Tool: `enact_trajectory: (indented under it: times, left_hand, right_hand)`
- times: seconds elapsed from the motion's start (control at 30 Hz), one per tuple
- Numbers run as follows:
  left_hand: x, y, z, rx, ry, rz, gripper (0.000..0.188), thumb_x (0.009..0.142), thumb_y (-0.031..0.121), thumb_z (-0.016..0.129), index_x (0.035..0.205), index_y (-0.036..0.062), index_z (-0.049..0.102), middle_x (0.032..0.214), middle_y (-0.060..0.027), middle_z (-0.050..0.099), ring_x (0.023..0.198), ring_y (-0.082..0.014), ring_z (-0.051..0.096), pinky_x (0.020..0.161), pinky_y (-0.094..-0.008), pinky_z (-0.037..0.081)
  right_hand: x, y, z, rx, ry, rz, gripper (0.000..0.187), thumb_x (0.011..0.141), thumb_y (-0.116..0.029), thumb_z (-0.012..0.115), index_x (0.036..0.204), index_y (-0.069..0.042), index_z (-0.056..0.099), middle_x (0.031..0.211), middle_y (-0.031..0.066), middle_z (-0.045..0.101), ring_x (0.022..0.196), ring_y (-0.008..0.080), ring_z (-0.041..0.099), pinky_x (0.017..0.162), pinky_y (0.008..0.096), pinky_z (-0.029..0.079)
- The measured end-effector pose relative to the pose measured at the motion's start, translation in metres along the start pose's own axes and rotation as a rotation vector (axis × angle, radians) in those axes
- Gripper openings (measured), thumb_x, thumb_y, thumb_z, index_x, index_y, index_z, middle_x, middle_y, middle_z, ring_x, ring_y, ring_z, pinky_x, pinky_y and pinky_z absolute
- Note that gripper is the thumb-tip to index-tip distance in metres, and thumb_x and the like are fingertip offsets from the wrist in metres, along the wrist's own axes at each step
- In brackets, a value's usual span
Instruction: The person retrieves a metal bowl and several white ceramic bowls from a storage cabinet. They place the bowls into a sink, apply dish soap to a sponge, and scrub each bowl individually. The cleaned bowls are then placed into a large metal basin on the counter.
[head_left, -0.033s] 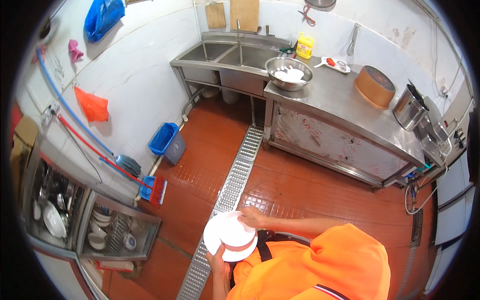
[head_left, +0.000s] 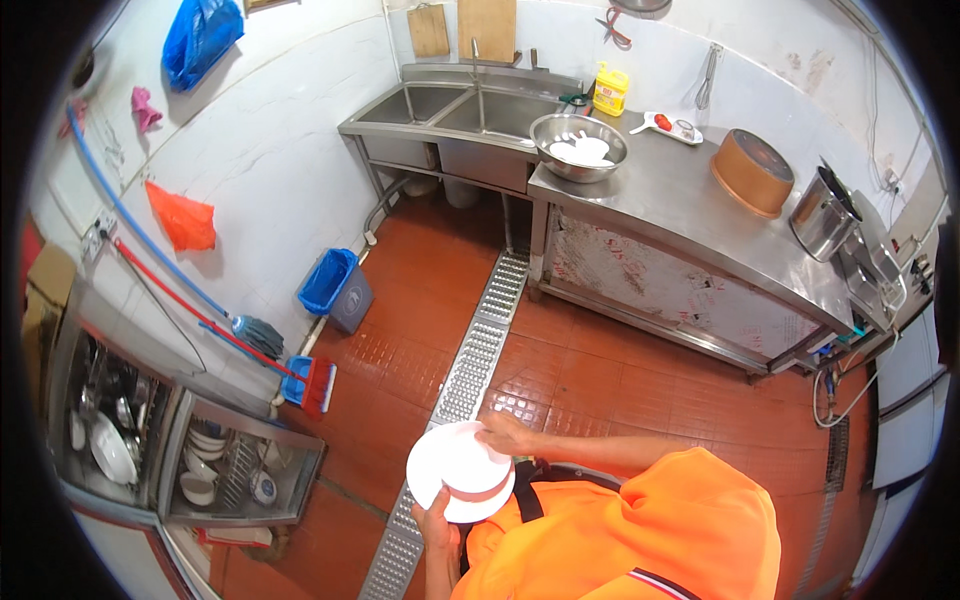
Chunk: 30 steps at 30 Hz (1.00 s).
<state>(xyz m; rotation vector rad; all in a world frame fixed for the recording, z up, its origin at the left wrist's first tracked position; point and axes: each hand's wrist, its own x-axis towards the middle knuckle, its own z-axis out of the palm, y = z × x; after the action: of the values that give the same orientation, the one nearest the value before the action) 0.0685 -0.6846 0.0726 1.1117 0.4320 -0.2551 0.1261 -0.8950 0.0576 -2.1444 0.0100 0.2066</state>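
Note:
In front of my waist I hold white plates (head_left: 455,452), which look like two overlapping with a pinkish band between them. My right hand (head_left: 508,434) grips their far right edge, the arm coming in from an orange sleeve. The near left edge is held by my left hand (head_left: 436,522), thumb on top. Fingers under the plates are hidden. Below them runs a metal drain grate (head_left: 468,372) in the floor. To the left stands an open dish cabinet (head_left: 300,480) with bowls and plates inside.
A double sink (head_left: 490,112) is at the back. On the steel counter (head_left: 690,210) stand a metal bowl (head_left: 560,165) of white dishes, a brown pot (head_left: 752,175) and a steel pot (head_left: 822,220). A bin (head_left: 345,295), a mop (head_left: 257,335) and a red broom (head_left: 318,385) line the left wall.
The surroundings have shifted very slightly in the view. My hands and the plates look the same.

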Motion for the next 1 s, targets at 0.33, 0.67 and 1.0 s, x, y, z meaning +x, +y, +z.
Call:
enact_trajectory:
  times: [0.33, 0.67, 1.0]
  left_hand:
    - [0.154, 0.049, 0.135, 0.059, -0.137, -0.02, 0.044, 0.08, -0.004, 0.058, 0.121, -0.0112, 0.045, 0.113, -0.0178, 0.056, 0.101, -0.0277, 0.057, 0.084, -0.0381, 0.05]
    - [0.36, 0.101, 0.236, 0.016, -0.282, -0.047, 0.042, 0.082, 0.001, 0.063, 0.119, -0.0107, 0.048, 0.115, -0.0164, 0.057, 0.101, -0.024, 0.058, 0.087, -0.0339, 0.048]
    - [0.603, 0.199, 0.341, 0.056, -0.424, -0.109, 0.042, 0.082, 0.004, 0.064, 0.12, -0.0075, 0.05, 0.113, -0.0148, 0.059, 0.1, -0.0235, 0.059, 0.087, -0.0345, 0.047]
  right_hand:
    - [0.129, 0.046, -0.146, 0.056, 0.372, 0.01, 0.039, 0.085, -0.03, 0.052, 0.07, 0.004, 0.063, 0.06, 0.022, 0.058, 0.056, 0.0263, 0.062, 0.053, 0.038, 0.048]
    - [0.249, 0.1, -0.244, 0.799, 0.72, 0.47, 0.028, 0.085, -0.009, 0.056, 0.107, 0.009, 0.059, 0.091, 0.0109, 0.064, 0.078, 0.0174, 0.06, 0.069, 0.0312, 0.048]
    - [0.441, 0.111, -0.299, 0.911, 0.783, 0.597, 0.037, 0.078, -0.004, 0.064, 0.112, 0.008, 0.056, 0.1, 0.0111, 0.063, 0.085, 0.0192, 0.061, 0.076, 0.033, 0.049]
